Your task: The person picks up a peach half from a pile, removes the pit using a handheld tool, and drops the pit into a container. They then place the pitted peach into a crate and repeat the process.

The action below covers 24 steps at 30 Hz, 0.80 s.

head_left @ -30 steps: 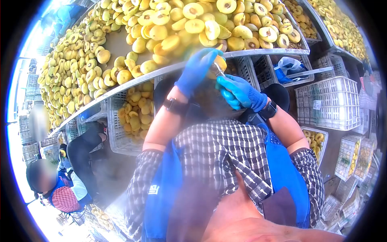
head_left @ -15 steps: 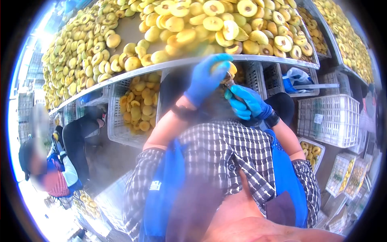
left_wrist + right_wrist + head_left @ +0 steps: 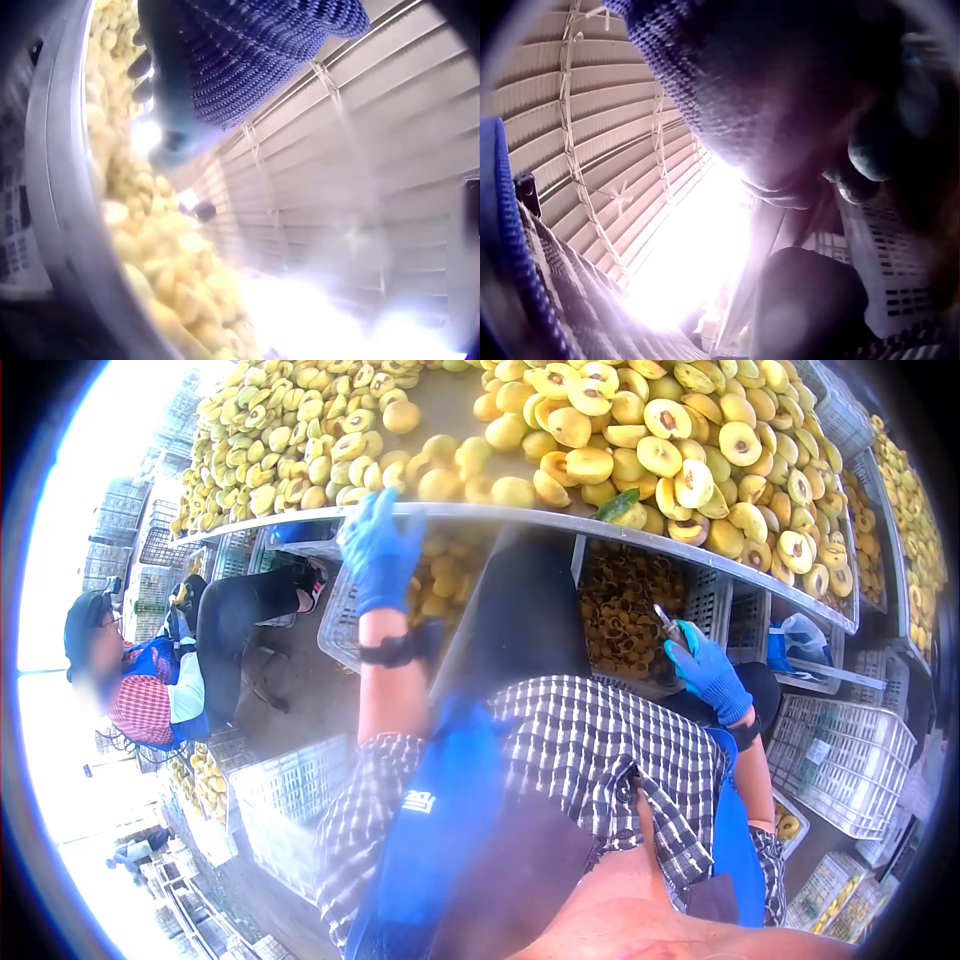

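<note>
Blue-gloved left hand (image 3: 380,555) is reaching over the metal table rim (image 3: 640,526), fingers spread and holding nothing, just beside the yellow fruit (image 3: 512,490) piled on the table top. Lower down, under the rim, the right hand (image 3: 708,670) is gripping a small metal tool (image 3: 664,620) in curled fingers.

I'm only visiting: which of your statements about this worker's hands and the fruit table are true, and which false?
1. The left hand and the right hand are both gloved in blue. True.
2. The right hand grips a small metal tool. True.
3. The left hand rests in the person's lap. False: it reaches up to the rim of the table.
4. The table is piled with red apples. False: it carries yellow fruit, many of them halved.
</note>
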Each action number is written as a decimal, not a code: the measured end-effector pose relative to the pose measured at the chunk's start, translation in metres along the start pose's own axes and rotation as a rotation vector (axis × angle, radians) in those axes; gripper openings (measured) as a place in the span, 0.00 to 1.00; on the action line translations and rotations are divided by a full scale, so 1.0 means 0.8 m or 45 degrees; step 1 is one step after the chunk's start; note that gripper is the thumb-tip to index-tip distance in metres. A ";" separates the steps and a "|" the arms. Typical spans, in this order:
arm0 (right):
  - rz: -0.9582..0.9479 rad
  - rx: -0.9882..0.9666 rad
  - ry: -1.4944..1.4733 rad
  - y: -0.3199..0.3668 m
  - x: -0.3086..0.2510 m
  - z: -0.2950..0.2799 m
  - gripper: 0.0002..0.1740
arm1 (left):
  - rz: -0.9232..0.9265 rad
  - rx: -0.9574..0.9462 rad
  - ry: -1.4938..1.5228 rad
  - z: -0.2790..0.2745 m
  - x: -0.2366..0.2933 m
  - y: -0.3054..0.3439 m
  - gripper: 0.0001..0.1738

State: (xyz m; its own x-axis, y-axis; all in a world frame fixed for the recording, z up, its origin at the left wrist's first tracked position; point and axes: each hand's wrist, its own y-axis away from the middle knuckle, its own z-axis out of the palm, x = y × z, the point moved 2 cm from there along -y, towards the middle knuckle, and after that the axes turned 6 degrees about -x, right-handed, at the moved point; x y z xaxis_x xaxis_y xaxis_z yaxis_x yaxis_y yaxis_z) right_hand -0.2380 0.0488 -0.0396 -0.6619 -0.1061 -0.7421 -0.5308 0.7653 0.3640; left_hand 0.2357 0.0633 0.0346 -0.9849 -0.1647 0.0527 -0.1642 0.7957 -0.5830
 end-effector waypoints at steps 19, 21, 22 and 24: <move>-0.244 0.128 -0.133 0.005 -0.036 -0.006 0.19 | -0.362 -0.810 2.168 0.077 0.129 -0.074 0.31; -0.390 0.250 -0.089 -0.001 -0.049 -0.011 0.18 | -0.501 -0.840 3.092 0.066 0.154 -0.054 0.35; -0.427 0.281 -0.109 -0.001 -0.073 -0.021 0.18 | -0.234 -0.785 2.483 0.064 0.170 -0.050 0.37; -0.466 0.346 -0.128 -0.006 -0.098 -0.033 0.19 | -0.143 -0.736 2.084 0.053 0.206 -0.044 0.39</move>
State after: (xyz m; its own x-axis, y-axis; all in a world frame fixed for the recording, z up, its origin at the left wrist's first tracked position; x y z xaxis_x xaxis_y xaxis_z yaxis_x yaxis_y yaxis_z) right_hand -0.1977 0.0369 0.0319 -0.3953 -0.3481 -0.8501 -0.5531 0.8290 -0.0823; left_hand 0.0816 -0.0168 0.0291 0.0598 0.1912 0.9797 0.1328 0.9712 -0.1977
